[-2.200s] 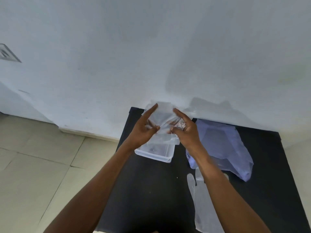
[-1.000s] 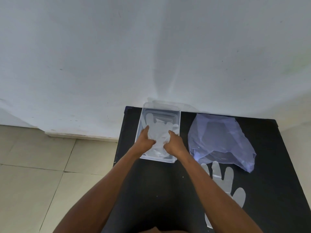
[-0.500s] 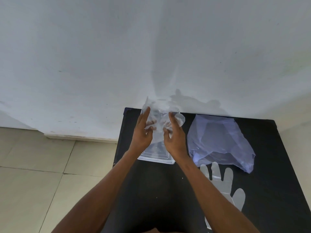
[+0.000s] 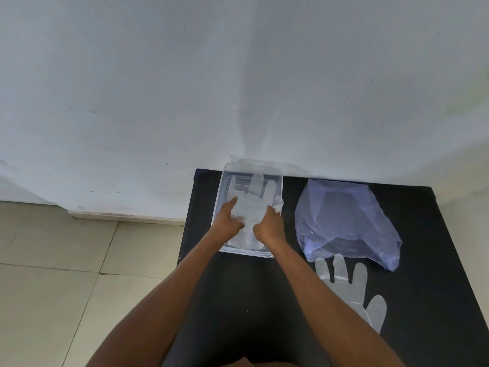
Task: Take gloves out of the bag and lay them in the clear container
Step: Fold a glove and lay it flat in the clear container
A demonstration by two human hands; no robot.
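A clear rectangular container (image 4: 224, 181) stands at the far left of the black table, against the wall. A translucent plastic glove (image 4: 252, 200) lies spread inside it, fingers pointing to the wall, one finger draped over the right rim. My left hand (image 4: 227, 221) and my right hand (image 4: 270, 225) press down on the glove's palm and cuff, fingers on the plastic. To the right lies a pale blue plastic bag (image 4: 344, 221), crumpled and flat. A second clear glove (image 4: 349, 287) lies flat on the table below the bag, partly hidden by my right forearm.
The black table (image 4: 423, 260) meets a white wall (image 4: 238, 75) at the back. Its left edge drops to a beige tiled floor (image 4: 66, 274). Bare table surface lies between my forearms and right of the bag.
Half a second ago both hands held the glove raised above the container. Now the glove is down inside it, spread out, with both hands lowered onto it.
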